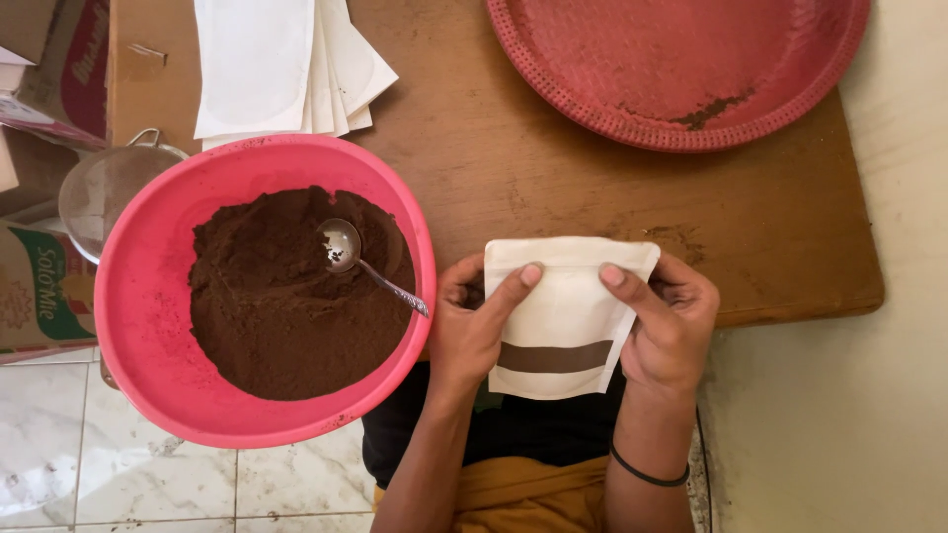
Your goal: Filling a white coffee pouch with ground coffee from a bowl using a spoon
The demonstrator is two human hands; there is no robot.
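Observation:
Both of my hands hold a small white pouch [565, 311] with a brown stripe near its bottom, at the near edge of the wooden table. My left hand [472, 321] grips its left side with the thumb across the front. My right hand [670, 321] grips the right side, thumb on the front near the top. Just left of my left hand stands a pink bowl [148, 326] heaped with dark brown powder [286, 306]. A metal spoon [348, 249] lies in the powder, its handle resting toward the bowl's right rim.
A stack of white pouches [276, 64] lies at the back of the wooden table [553, 168]. A large red woven tray [681, 64] with a few powder traces sits at the back right. A metal sieve [104, 188] and cardboard boxes [44, 286] stand to the left.

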